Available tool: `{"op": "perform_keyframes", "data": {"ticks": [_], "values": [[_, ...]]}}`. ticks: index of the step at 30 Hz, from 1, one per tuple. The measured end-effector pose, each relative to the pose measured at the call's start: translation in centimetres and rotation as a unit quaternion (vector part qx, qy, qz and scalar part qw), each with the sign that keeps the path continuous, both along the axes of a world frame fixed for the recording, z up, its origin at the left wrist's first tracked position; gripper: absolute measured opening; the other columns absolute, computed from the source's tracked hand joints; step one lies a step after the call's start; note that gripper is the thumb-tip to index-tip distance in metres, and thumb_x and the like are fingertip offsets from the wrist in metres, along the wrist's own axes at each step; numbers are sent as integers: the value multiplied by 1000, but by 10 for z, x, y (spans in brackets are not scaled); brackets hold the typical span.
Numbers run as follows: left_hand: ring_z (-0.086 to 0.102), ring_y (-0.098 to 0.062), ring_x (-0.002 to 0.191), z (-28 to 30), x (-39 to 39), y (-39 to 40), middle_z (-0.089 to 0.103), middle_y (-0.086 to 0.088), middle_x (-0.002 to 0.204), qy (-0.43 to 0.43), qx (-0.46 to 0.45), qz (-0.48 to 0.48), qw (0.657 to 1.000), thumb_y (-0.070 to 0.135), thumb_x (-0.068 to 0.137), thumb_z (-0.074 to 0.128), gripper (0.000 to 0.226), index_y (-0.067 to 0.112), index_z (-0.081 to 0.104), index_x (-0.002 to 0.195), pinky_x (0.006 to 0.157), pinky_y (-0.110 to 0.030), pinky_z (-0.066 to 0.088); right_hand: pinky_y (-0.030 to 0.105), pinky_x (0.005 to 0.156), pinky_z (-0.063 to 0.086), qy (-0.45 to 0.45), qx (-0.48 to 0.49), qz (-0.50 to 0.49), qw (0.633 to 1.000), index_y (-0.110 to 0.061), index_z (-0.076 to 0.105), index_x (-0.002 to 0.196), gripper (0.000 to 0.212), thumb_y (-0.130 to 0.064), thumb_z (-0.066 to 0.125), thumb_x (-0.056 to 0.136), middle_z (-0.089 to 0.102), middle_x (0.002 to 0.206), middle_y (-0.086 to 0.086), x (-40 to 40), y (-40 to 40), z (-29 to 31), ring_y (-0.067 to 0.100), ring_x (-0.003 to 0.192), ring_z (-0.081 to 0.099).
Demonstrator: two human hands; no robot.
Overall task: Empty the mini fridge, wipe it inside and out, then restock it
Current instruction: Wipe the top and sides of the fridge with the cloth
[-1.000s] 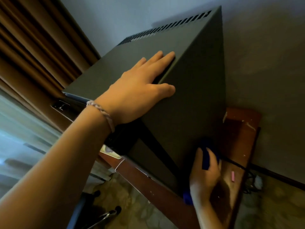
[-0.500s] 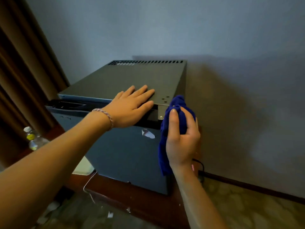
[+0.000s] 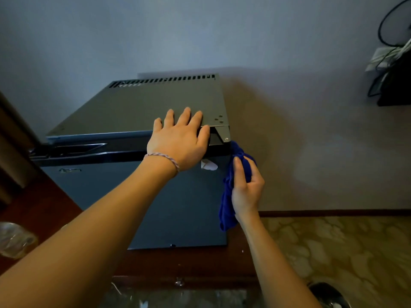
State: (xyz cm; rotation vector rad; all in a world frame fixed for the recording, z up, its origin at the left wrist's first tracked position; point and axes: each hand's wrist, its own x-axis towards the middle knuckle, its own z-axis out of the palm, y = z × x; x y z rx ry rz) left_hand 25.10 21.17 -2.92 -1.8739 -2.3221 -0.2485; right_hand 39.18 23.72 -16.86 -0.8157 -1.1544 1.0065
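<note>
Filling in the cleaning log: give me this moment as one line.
stage: wiping outside | left hand: flat on mini fridge top | right hand: holds blue cloth at right side | door: closed

This looks like a hotel room or a modest bedroom rather than a kitchen. A small dark mini fridge [image 3: 138,174] stands on a low reddish-brown wooden desk [image 3: 55,210] pushed against a plain painted wall [image 3: 200,32], with a dark wooden skirting board [image 3: 333,212] along its foot. Heavy brown curtains [image 3: 11,138] hang at the left, the floor [image 3: 333,252] carries a beige mottled stone pattern, and loose cables [image 3: 387,25] dangle at the upper right.
</note>
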Motion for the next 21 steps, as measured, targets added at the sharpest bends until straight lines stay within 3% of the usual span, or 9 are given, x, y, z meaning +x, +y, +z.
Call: {"op": "perform_keyframes", "data": {"ticks": [5, 7, 9, 13, 18, 21], "values": [[10, -36, 151, -3, -4, 5, 14, 1, 166, 15, 14, -9, 1000, 54, 103, 13, 59, 31, 17, 157, 120, -56, 12, 53, 93, 53, -11, -138, 21, 990, -26, 70, 110, 43, -63, 62, 89, 69, 108, 6, 2, -1, -98, 28, 101, 66], [14, -37, 150, -4, -6, 7, 17, 0, 165, 27, 19, -15, 999, 54, 102, 13, 59, 30, 20, 157, 119, -57, 15, 45, 87, 56, -17, -182, 4, 983, -26, 70, 111, 28, -48, 63, 95, 71, 103, 1, 3, -14, -140, 22, 95, 69], [17, -37, 150, -5, -8, 7, 20, 0, 164, 35, 24, -15, 999, 54, 102, 13, 59, 31, 22, 156, 118, -57, 17, 45, 85, 57, -34, -218, -8, 975, -23, 71, 108, 18, -35, 61, 98, 74, 97, 1, 7, -27, -181, 22, 91, 71], [17, -36, 150, -7, -7, 6, 21, 1, 164, 33, 27, -17, 999, 53, 103, 13, 58, 31, 23, 155, 118, -54, 17, 52, 86, 57, -115, -252, -5, 961, -31, 74, 101, 29, -52, 56, 93, 75, 97, -6, 9, -38, -247, 14, 92, 72], [15, -36, 150, -7, -6, 5, 18, 1, 165, 23, 25, -16, 999, 52, 102, 12, 59, 31, 20, 156, 119, -55, 16, 39, 80, 58, -30, -265, -21, 964, -28, 74, 97, 13, -26, 61, 99, 75, 92, 0, 2, -30, -180, 16, 86, 71], [12, -35, 151, -6, -6, 4, 17, 1, 165, 14, 22, -12, 1000, 53, 102, 12, 59, 32, 19, 157, 120, -56, 14, 46, 85, 56, -8, -158, 16, 987, -23, 72, 110, 31, -48, 62, 94, 73, 99, 2, 3, -13, -98, 22, 93, 69]]}}
